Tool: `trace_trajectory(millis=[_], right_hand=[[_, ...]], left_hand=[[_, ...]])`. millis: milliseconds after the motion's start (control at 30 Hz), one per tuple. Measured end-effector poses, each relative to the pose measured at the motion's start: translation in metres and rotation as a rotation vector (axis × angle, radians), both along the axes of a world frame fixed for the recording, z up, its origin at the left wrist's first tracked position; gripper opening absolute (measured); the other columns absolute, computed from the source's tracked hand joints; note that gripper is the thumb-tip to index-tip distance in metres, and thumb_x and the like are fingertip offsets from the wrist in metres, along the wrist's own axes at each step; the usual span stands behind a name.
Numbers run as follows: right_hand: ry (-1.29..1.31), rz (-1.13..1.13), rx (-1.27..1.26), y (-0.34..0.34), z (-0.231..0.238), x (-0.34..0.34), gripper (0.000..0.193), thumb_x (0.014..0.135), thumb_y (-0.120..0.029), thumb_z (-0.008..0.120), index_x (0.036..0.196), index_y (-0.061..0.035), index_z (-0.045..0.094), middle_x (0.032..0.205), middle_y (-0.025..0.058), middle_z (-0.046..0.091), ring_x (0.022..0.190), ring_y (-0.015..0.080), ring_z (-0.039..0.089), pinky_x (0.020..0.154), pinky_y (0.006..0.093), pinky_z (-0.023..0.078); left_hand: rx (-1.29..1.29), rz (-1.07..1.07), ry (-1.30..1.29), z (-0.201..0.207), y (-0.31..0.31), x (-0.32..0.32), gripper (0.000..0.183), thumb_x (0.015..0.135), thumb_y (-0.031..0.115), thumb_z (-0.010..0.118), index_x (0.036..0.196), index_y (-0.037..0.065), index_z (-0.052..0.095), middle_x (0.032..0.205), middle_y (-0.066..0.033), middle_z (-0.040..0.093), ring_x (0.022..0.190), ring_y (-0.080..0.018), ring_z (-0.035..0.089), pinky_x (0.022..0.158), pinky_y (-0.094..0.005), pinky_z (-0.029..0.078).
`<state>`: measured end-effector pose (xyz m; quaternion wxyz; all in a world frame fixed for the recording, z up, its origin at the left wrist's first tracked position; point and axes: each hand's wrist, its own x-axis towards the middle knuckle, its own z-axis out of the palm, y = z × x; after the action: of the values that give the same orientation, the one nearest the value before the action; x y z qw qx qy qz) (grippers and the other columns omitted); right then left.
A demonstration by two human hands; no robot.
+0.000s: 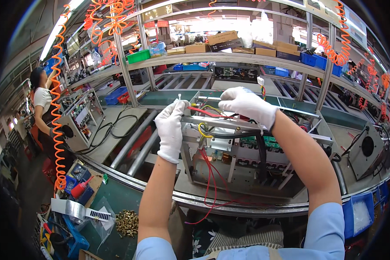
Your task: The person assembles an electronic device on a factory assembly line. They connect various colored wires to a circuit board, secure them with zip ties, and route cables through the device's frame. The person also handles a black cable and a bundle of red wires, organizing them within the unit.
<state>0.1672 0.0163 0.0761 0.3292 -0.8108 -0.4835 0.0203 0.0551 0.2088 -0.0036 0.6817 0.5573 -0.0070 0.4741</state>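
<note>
An open metal equipment chassis [221, 169] lies in front of me, with wiring and a green circuit board [268, 142] inside. My left hand [170, 128], in a white glove, is pinched at its left upper corner. Red wires [203, 112] run right from its fingertips, and a small white tip [179, 97] sticks up there. My right hand [248, 104], also gloved, is closed with curled fingers above the chassis; what it holds is hidden. Beneath the hands lie a black cable [234, 134] and a yellow wire loop [202, 130]. Thin red wires [210, 177] hang down the front.
Roller bars [136, 143] flank the chassis. On the left, a green mat [117, 193] bears brass-coloured fasteners [127, 223] and a red bottle [81, 188]. A blue bin [359, 214] stands at right. Orange coiled hoses [56, 108] hang down; a person [43, 102] works at far left.
</note>
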Motion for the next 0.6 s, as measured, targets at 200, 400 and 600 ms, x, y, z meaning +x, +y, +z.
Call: trace_trajectory(millis=[200,400,600], right_hand=[[0.370,0.149,0.094,0.015,-0.003,0.008,0.028,0.088,-0.019,0.064,0.106,0.0019,0.067,0.088,0.0060,0.066,0.072,0.0104,0.057,0.066,0.0252,0.045],[0.264,0.188,-0.035,-0.004,-0.002,0.010,0.025,0.083,-0.018,0.071,0.099,0.0008,0.070,0.081,0.0038,0.066,0.073,0.0098,0.056,0.067,0.0259,0.046],[0.094,0.152,-0.213,-0.001,-0.008,0.018,0.025,0.078,-0.014,0.073,0.099,0.0002,0.071,0.080,0.0044,0.067,0.076,0.0116,0.058,0.069,0.0292,0.047]], left_hand=[[0.254,0.301,0.136,0.001,-0.001,0.004,0.019,0.092,0.014,0.065,0.093,-0.004,0.072,0.088,-0.0065,0.072,0.079,-0.0150,0.065,0.078,-0.0292,0.050],[0.794,0.755,0.278,0.002,-0.010,0.001,0.021,0.088,0.020,0.067,0.093,0.001,0.072,0.086,-0.0174,0.069,0.077,-0.0278,0.068,0.073,-0.0341,0.052],[0.716,0.712,0.306,0.003,-0.015,0.002,0.023,0.088,0.022,0.067,0.093,0.001,0.072,0.087,-0.0165,0.070,0.077,-0.0276,0.069,0.072,-0.0351,0.051]])
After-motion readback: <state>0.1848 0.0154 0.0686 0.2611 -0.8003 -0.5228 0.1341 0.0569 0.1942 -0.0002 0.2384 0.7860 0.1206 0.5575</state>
